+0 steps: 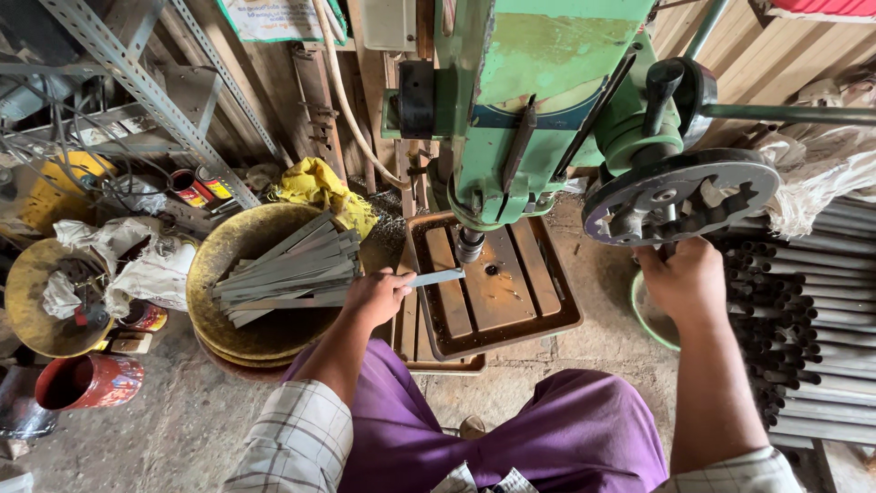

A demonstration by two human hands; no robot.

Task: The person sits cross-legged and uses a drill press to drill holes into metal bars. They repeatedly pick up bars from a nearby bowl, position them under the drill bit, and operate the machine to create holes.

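My left hand [376,297] grips one end of a flat grey metal strip [438,277]. The strip's far end lies on the slotted table [497,292] of a green drill press [538,110], right under the drill chuck [470,245]. My right hand [683,278] is closed around a spoke of the press's dark feed wheel [680,194] at the machine's right side. To the left of my left hand stands a yellowish metal pan [228,251] holding several similar grey strips [287,269].
A stack of grey pipes [808,310] lies at the right. A yellow cloth [319,187] sits behind the pan. At the left are a red can [87,382], rags, a rusty bowl and a slotted steel rack [151,91]. My purple-clad legs fill the bottom.
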